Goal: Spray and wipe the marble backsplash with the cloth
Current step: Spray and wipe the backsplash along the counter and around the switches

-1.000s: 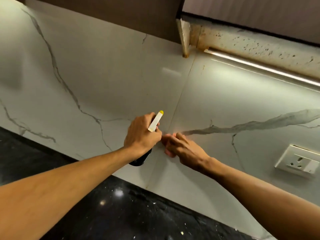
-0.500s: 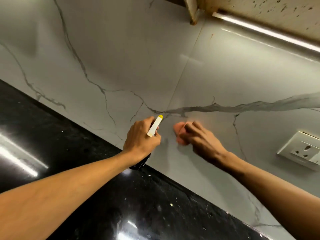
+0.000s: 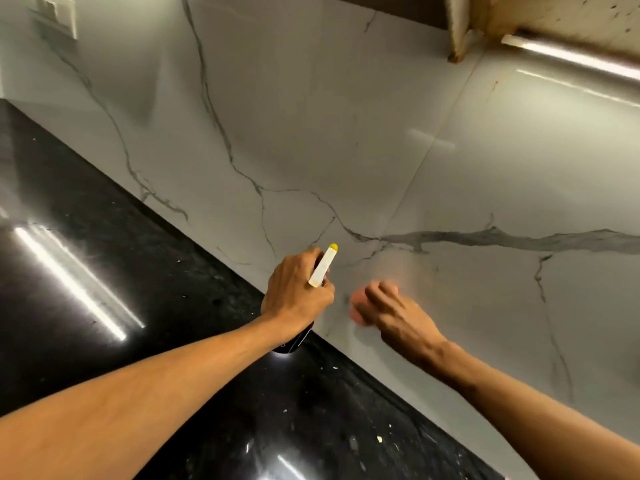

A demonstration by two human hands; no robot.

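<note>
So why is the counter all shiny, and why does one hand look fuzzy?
In the head view, the black countertop mirrors a bright light as white streaks; the light strip up top also puts glare on the marble backsplash. The right hand and its pink cloth look smeared, probably from moving; the left hand with the spray bottle is sharp.

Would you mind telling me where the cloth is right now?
In the head view, the pink cloth is under the right hand, pressed to the backsplash, just right of the spray bottle.
</note>
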